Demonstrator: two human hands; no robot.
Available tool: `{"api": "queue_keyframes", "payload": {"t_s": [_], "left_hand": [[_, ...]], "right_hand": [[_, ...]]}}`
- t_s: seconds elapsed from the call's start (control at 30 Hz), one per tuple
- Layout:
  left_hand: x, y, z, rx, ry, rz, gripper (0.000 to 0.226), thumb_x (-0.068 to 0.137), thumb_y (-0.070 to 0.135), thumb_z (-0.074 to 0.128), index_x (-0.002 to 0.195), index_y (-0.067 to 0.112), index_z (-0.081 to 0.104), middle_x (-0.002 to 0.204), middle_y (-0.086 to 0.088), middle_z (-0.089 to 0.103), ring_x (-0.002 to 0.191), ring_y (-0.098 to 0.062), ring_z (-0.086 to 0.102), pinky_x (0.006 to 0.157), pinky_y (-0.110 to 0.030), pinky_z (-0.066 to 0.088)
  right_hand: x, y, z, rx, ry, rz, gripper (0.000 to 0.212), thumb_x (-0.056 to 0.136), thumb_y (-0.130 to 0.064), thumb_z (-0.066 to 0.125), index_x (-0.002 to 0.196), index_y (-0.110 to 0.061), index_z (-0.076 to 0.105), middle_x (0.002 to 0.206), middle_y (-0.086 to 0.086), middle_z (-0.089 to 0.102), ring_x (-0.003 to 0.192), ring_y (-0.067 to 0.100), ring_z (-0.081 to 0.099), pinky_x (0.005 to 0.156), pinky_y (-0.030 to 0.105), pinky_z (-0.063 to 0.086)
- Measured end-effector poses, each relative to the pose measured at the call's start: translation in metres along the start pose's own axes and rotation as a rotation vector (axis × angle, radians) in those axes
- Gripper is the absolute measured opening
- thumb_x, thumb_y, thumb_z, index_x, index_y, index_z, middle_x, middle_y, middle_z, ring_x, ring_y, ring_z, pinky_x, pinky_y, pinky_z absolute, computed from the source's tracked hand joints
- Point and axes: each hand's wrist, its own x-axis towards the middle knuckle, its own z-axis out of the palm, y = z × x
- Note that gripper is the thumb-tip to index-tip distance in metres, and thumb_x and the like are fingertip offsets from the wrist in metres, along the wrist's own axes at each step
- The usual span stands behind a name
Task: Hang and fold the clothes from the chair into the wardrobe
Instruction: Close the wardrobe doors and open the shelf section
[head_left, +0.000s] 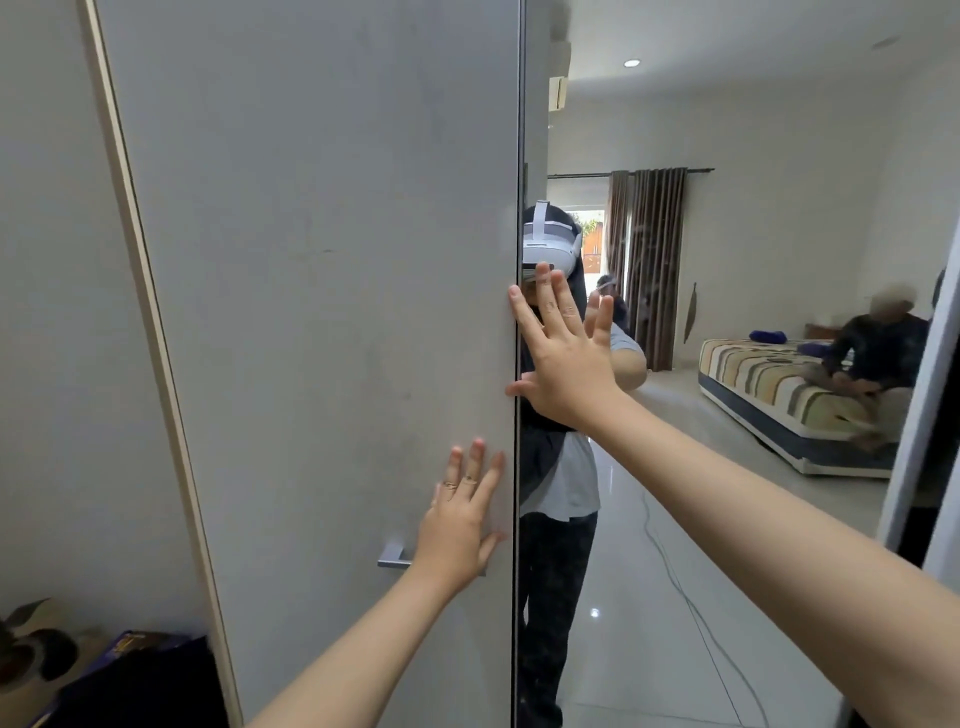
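Note:
A tall grey wardrobe door fills the left and middle of the head view. My left hand lies flat on it with fingers spread, just above its small metal handle. To the right stands a mirrored wardrobe door. My right hand is pressed flat against the mirror beside the seam between the two doors, fingers apart. Neither hand holds anything. No clothes and no chair show in this view.
The mirror reflects the room behind me: a striped bed with a person sitting on it, brown curtains, a glossy tiled floor and a cable across it. Dark items and a box sit at the lower left.

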Motion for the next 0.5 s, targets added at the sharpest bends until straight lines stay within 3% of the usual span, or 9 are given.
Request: {"api": "queue_keyframes", "payload": {"t_s": [0.1, 0.17, 0.27, 0.33, 0.43, 0.5], "left_hand": [[-0.004, 0.010, -0.020, -0.078, -0.016, -0.010, 0.084, 0.091, 0.029, 0.054, 0.149, 0.033, -0.007, 0.151, 0.011, -0.029, 0.143, -0.020, -0.022, 0.118, -0.042, 0.012], [-0.004, 0.016, -0.036, -0.127, 0.002, -0.024, 0.073, 0.093, 0.029, 0.052, 0.152, 0.026, 0.009, 0.156, 0.009, -0.011, 0.147, -0.021, -0.006, 0.118, -0.043, 0.008], [-0.005, 0.027, -0.053, -0.177, 0.077, -0.027, 0.063, 0.093, 0.029, 0.050, 0.150, 0.021, 0.024, 0.156, 0.000, 0.024, 0.145, -0.019, 0.019, 0.117, -0.043, 0.006], [-0.011, 0.042, -0.054, -0.231, 0.121, 0.009, 0.057, 0.091, 0.028, 0.050, 0.145, 0.018, 0.036, 0.148, -0.004, 0.041, 0.139, -0.020, 0.033, 0.116, -0.046, 0.013], [-0.026, 0.079, -0.036, -0.305, 0.133, 0.091, 0.055, 0.087, 0.030, 0.052, 0.139, 0.015, 0.045, 0.139, -0.004, 0.051, 0.131, -0.020, 0.044, 0.113, -0.045, 0.025], [-0.034, 0.112, -0.020, -0.355, 0.126, 0.151, 0.056, 0.086, 0.032, 0.054, 0.139, 0.016, 0.046, 0.139, -0.002, 0.051, 0.131, -0.017, 0.044, 0.113, -0.042, 0.028]], "right_hand": [[-0.004, -0.004, -0.010, 0.028, -0.027, 0.017, 0.108, 0.080, -0.052, 0.066, 0.152, -0.026, -0.010, 0.156, 0.005, -0.028, 0.141, 0.020, -0.030, 0.094, 0.050, -0.036], [-0.010, -0.003, -0.018, 0.082, -0.024, 0.013, 0.101, 0.082, -0.049, 0.065, 0.153, -0.026, -0.004, 0.159, 0.004, -0.020, 0.145, 0.021, -0.022, 0.098, 0.055, -0.030], [-0.032, 0.004, -0.032, 0.158, 0.044, 0.012, 0.089, 0.085, -0.045, 0.062, 0.153, -0.023, 0.010, 0.161, 0.001, -0.002, 0.148, 0.020, -0.005, 0.108, 0.055, -0.013], [-0.057, 0.013, -0.042, 0.210, 0.079, 0.036, 0.080, 0.085, -0.040, 0.063, 0.151, -0.019, 0.024, 0.160, 0.004, 0.014, 0.148, 0.022, 0.011, 0.110, 0.052, -0.003], [-0.109, 0.042, -0.051, 0.201, 0.070, 0.066, 0.067, 0.083, -0.034, 0.066, 0.141, -0.012, 0.043, 0.146, 0.009, 0.043, 0.136, 0.027, 0.038, 0.109, 0.061, 0.023], [-0.150, 0.068, -0.055, 0.157, 0.020, 0.116, 0.063, 0.083, -0.034, 0.066, 0.138, -0.012, 0.046, 0.140, 0.011, 0.049, 0.131, 0.029, 0.045, 0.107, 0.061, 0.031]]}}
